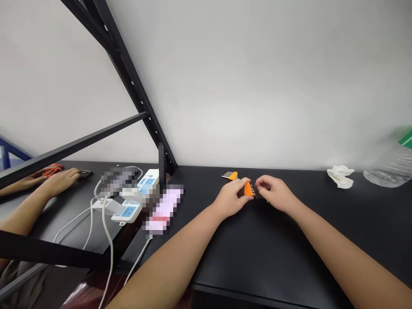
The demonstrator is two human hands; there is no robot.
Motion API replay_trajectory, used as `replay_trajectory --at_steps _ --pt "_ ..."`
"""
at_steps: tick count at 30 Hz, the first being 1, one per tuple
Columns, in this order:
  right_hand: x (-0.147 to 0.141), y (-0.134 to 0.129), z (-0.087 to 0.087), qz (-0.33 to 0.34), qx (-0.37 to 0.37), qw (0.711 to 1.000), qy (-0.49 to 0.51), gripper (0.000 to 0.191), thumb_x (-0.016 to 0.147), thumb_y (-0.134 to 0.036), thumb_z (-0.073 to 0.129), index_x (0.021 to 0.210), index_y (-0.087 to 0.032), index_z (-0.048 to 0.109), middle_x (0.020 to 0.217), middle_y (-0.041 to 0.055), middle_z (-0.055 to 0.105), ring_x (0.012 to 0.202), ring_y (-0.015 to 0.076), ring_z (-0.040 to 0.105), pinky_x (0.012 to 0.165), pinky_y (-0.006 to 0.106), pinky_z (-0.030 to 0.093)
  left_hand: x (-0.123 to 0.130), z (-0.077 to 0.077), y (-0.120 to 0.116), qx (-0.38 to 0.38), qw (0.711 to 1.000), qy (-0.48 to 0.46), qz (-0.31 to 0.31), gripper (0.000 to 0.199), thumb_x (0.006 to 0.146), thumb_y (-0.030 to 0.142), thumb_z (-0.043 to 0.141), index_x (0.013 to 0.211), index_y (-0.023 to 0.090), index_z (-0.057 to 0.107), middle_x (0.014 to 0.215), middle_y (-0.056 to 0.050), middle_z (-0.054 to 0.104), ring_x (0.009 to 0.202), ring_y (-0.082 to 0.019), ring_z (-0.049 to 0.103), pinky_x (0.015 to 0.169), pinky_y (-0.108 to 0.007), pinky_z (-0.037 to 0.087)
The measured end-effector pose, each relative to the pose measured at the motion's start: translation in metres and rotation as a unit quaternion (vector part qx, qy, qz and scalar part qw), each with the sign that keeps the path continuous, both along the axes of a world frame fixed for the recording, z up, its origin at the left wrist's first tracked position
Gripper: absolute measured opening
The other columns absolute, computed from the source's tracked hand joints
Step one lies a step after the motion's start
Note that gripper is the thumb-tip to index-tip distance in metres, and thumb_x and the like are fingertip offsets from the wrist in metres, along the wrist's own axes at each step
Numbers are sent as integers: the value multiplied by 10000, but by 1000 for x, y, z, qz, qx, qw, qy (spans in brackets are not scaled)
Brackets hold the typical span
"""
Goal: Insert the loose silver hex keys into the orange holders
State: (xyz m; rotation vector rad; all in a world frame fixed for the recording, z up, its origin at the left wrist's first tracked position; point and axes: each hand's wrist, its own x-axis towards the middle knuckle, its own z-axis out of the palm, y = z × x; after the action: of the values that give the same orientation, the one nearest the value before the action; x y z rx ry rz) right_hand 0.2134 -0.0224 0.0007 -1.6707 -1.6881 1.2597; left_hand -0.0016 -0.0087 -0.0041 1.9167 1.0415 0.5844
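Near the middle of the black table (257,244), my left hand (232,196) is closed on an orange holder (248,189) with several thin dark pieces sticking out of its right side. My right hand (272,192) sits just right of those pieces, its fingers curled together at their ends. Whatever lies between its fingertips is too small to make out. Behind my left hand, a second orange holder (233,175) with a row of thin pale-tipped pieces rests on the table.
A phone (165,210) on a cable lies left, beside a white power strip (130,212) with plugs. A black metal frame (135,90) rises there. Beyond it are another person's hands (66,178). Crumpled tissue (341,177) and a plastic bottle (389,167) stand right.
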Motion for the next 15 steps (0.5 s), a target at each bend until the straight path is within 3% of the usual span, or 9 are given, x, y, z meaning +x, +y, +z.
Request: replay_trajectory --at_steps 4,6,11,15 --pt "11 -3 4 175 29 971 -162 114 836 -239 543 830 -202 651 931 31 630 740 133 555 670 268 407 -1 -4 0 -6 1000 0 15 481 844 303 733 1300 251 591 1077 -40 681 916 -190 672 873 -323 562" --pt "11 -5 4 208 5 953 -220 112 835 -210 528 796 -195 631 930 36 626 694 125 537 620 261 373 -1 -5 -1 -9 1000 3 15 483 848 298 726 1309 253 589 1078 -40 683 911 -188 675 871 -323 566" --pt "6 -7 7 209 -15 940 -268 75 780 -150 537 730 -187 579 870 30 632 627 113 498 556 253 310 -2 -8 1 -6 1000 13 22 504 838 256 724 1322 254 585 1078 -38 688 898 -182 679 869 -318 568" --pt "14 -1 16 149 22 966 -211 45 802 -172 529 771 -201 546 781 -2 622 643 114 512 587 236 348 -2 -10 3 -6 1000 19 24 496 836 216 711 1314 252 586 1061 -31 690 872 -171 680 859 -310 568"
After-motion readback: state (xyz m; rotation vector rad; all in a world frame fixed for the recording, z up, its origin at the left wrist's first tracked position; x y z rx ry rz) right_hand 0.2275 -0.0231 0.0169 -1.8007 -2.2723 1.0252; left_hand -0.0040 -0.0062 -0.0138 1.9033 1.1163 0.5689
